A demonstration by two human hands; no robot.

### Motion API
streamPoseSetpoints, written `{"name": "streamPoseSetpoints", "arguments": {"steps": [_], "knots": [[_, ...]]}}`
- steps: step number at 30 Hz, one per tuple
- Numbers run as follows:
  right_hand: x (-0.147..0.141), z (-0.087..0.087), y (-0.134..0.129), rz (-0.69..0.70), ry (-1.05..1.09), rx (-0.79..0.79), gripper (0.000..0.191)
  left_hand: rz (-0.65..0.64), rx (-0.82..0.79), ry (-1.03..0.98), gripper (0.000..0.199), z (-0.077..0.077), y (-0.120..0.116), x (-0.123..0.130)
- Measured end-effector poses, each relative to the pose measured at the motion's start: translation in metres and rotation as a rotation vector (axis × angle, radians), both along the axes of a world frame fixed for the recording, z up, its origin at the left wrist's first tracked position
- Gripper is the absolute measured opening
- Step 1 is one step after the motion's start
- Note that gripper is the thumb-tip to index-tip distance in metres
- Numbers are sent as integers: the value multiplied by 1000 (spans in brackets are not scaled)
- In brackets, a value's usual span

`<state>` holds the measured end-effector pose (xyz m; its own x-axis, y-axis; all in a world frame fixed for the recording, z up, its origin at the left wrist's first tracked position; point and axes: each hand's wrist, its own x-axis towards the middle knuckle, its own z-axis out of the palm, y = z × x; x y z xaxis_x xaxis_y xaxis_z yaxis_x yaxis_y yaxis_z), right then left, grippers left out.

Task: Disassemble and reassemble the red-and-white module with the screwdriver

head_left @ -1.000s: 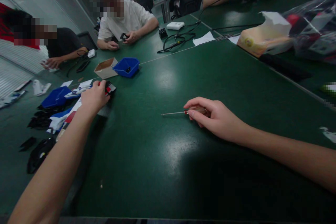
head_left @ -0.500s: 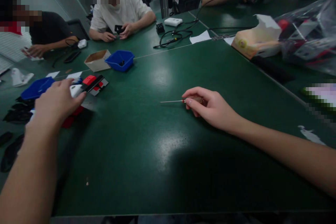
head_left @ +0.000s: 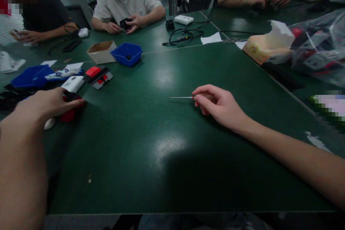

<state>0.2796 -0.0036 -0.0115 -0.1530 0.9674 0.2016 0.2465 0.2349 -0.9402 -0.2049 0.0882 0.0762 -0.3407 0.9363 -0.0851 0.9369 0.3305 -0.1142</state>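
My right hand (head_left: 217, 104) is closed around the handle of a screwdriver (head_left: 180, 97). The thin metal shaft points left, low over the green table. At the left, my left hand (head_left: 40, 106) reaches over a red and black part (head_left: 68, 113), thumb stretched out and apart from the fingers. Some of its fingers are hidden, and it does not visibly grip anything. Just beyond it lie a white device (head_left: 72, 84) and a red, black and grey piece (head_left: 98, 76).
Blue trays (head_left: 126, 54) and a cardboard box (head_left: 101, 52) stand farther back. Black cables (head_left: 183, 37) lie near the table seam. A clear plastic bag (head_left: 320, 50) and an open carton (head_left: 265, 48) are at the right. Several people sit around the green table (head_left: 140, 122).
My left hand has drawn back to the left and down, uncovering the white device and blue-white gloves. My right hand still holds the screwdriver. The view has shifted slightly.
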Motion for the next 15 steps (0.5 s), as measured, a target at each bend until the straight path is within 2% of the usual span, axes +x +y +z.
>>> {"name": "streamPoseSetpoints", "arguments": {"steps": [3,7,15], "knots": [[0,1,0,1,-2,-4,27,80,-169,209,99,6,-7,19],[-1,3,-1,6,1,5,25,82,-137,219,102,12,-16,38],[0,3,-3,-6,0,7,20,147,-114,266,90,14,-16,47]]}}
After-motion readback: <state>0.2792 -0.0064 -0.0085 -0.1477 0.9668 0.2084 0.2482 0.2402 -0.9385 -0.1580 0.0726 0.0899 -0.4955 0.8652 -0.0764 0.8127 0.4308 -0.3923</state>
